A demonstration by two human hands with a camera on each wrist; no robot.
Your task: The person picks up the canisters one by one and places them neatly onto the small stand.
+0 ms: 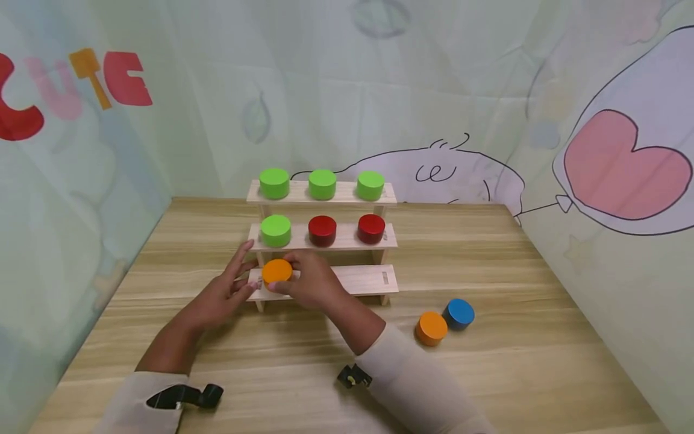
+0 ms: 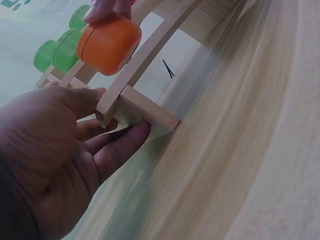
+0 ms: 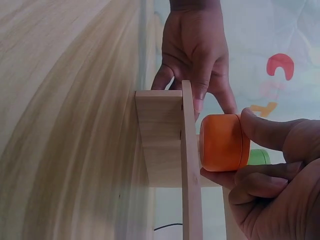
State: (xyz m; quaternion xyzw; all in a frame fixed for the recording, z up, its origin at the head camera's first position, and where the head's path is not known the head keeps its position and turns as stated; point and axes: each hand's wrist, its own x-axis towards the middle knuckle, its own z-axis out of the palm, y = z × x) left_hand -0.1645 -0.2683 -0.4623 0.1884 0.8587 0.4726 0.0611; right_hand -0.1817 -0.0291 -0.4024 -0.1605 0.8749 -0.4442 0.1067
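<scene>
My right hand pinches an orange round block between thumb and fingers, over the left end of the bottom shelf. In the right wrist view the block is on its side, its base close to the board. My left hand is at the left end of the wooden three-step rack. Its thumb touches the end of the bottom board, and its fairly straight fingers rest along the side leg.
Green blocks line the top shelf. On the middle shelf sit a green block and two red blocks. An orange block and a blue block stand together on the table, right of the rack. Printed cloth hangs behind.
</scene>
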